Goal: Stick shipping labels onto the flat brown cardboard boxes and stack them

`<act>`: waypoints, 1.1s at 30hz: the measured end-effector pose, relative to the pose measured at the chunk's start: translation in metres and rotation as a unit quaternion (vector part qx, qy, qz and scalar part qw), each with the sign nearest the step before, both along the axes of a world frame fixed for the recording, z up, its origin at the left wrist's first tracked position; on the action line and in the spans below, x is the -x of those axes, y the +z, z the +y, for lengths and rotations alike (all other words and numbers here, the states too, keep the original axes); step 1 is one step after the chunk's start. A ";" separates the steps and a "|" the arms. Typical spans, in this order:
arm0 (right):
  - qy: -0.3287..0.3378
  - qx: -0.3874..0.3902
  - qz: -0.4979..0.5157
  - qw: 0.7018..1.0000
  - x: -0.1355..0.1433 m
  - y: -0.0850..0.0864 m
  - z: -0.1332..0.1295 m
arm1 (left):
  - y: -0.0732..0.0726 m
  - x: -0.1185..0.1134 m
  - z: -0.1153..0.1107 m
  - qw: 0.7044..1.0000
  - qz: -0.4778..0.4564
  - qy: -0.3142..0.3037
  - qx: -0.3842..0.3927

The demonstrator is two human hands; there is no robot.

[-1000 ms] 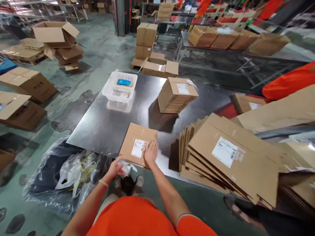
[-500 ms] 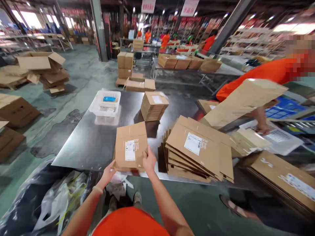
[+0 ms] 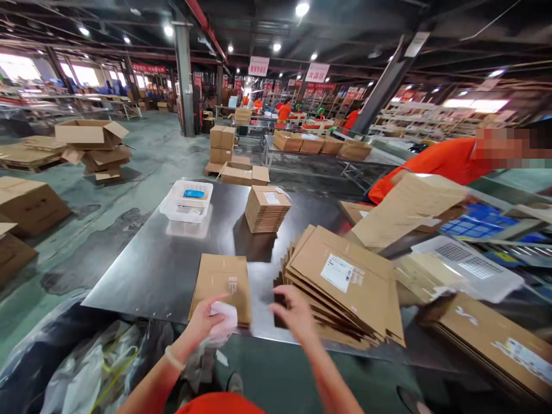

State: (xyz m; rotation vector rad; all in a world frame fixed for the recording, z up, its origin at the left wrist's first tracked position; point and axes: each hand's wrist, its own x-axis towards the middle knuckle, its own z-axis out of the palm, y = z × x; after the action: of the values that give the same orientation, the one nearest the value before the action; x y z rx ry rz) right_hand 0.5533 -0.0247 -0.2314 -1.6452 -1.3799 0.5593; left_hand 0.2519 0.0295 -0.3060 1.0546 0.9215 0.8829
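My left hand (image 3: 211,322) pinches a crumpled white paper label (image 3: 225,321) over the near edge of a flat cardboard piece (image 3: 222,276). That cardboard lies at the table's front edge, with pale print and no label on its top. To its right, my right hand (image 3: 295,310) hangs with thumb and fingers apart and nothing in it. Just beyond that hand is a fanned stack of flat cardboard (image 3: 345,276), whose top sheet bears a white label (image 3: 337,272).
On the metal table (image 3: 142,270) stand a white basket (image 3: 187,201) with a blue item and a neat cardboard stack (image 3: 267,210). A person in orange (image 3: 426,164) leans in at the right beside more cardboard (image 3: 495,339). A bag of plastic waste (image 3: 86,368) sits below left.
The label has come off the cardboard and is now crumpled in my left hand. My right hand has let go and moved right. The cardboard now lies on the table.
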 end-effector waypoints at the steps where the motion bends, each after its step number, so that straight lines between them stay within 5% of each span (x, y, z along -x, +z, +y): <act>1: 0.081 0.062 0.065 0.993 0.040 -0.023 0.002 | 0.005 -0.002 0.006 1.000 -0.005 0.015 0.016; 3: 0.166 0.136 0.181 0.960 0.102 -0.062 0.005 | 0.012 -0.002 0.020 0.996 -0.018 0.059 0.063; 6: 0.122 0.177 0.282 0.935 0.141 -0.092 0.010 | 0.010 0.004 0.033 0.979 -0.036 0.157 0.122; 8: 0.055 0.161 0.309 0.936 0.142 -0.095 0.017 | 0.003 0.009 0.029 0.970 -0.051 0.175 0.164; 11: 0.005 0.150 0.317 0.936 0.135 -0.094 0.033 | -0.010 0.009 0.010 0.979 -0.054 0.099 0.168; 14: 0.028 0.193 0.322 0.926 0.134 -0.099 0.044 | -0.024 0.005 -0.005 0.992 -0.017 0.037 0.117; 20: 0.069 0.234 0.328 0.913 0.128 -0.114 0.041 | -0.050 -0.004 0.004 0.987 0.072 0.060 0.132; 27: 0.030 0.134 0.162 0.977 0.120 -0.148 0.031 | -0.081 -0.010 0.006 0.972 0.090 0.037 0.212; 33: -0.012 0.120 0.047 0.992 0.103 -0.182 0.124 | -0.118 -0.013 -0.042 0.948 0.043 0.018 0.315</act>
State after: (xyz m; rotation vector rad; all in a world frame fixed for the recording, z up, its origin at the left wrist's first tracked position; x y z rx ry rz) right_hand 0.4500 0.0995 -0.4133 -1.7988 -1.2620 0.8039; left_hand 0.2647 -0.0123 -0.4237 0.5249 1.1959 0.5118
